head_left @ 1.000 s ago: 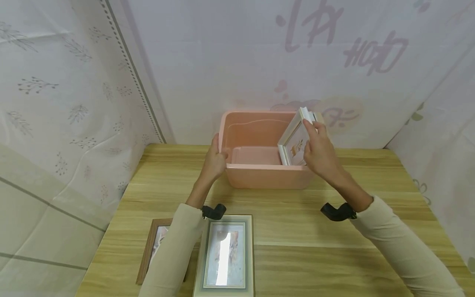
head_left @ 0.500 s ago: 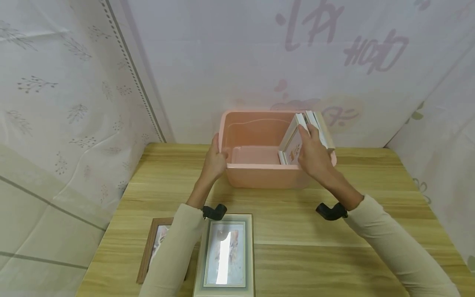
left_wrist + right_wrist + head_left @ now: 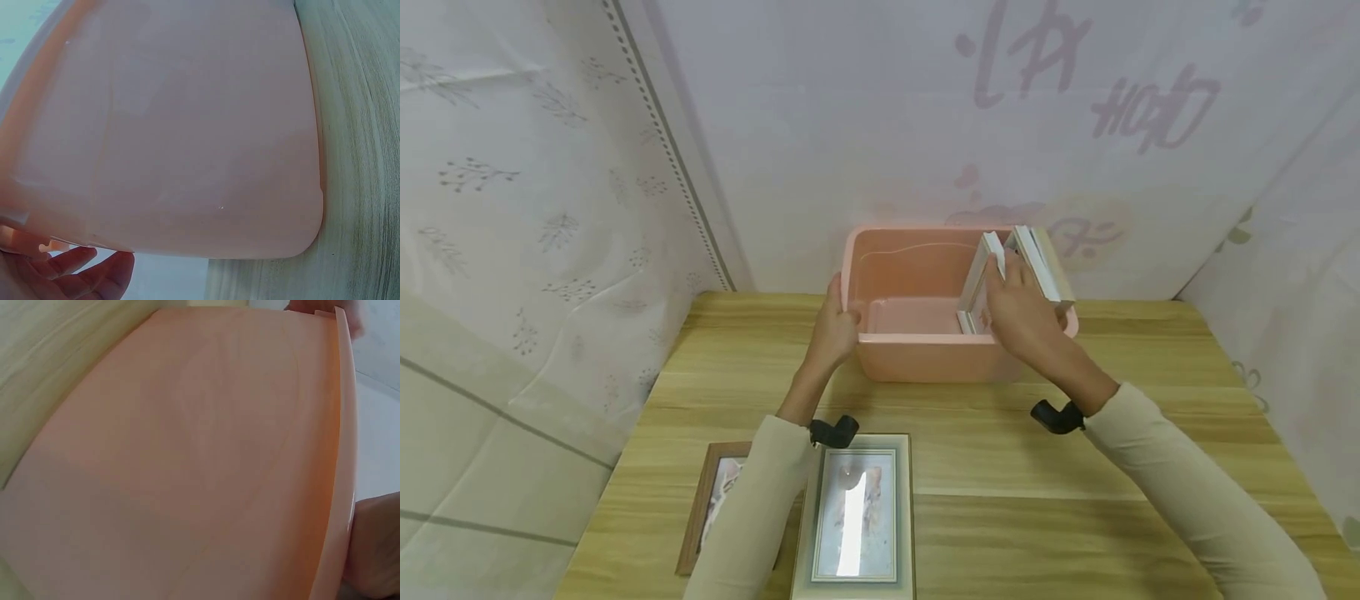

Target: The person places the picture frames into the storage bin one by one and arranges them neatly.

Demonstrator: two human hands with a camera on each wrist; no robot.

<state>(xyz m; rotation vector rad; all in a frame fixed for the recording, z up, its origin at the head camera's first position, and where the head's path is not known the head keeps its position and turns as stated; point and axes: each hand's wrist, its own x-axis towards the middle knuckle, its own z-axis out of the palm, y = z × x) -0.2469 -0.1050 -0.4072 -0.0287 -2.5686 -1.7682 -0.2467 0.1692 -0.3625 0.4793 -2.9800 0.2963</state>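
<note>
A pink plastic basin (image 3: 936,360) stands at the back of the table. Its left rim is gripped by my left hand (image 3: 833,332), with the thumb at the inner side. In the left wrist view, those fingers (image 3: 112,272) lie along the basin's edge. My right hand (image 3: 1024,312) reaches over the front rim and pinches a white picture frame (image 3: 978,271) near its top edge. That frame stands tilted inside the right half, its picture mostly covered by the hand. Right of it, more frames with white (image 3: 1036,260) and cream (image 3: 1055,260) edges lean against the basin's right end.
On the wooden table (image 3: 1037,525) near the front lies a pale green picture frame (image 3: 904,517) with glare on its glass. A brown wooden frame (image 3: 696,517) lies left of it, partly under the left sleeve. A printed cloth (image 3: 820,150) hangs behind the basin.
My right hand has moved left and down with the white frame, which now stands apart from the frames at the right end. The left hand stays on the rim.
</note>
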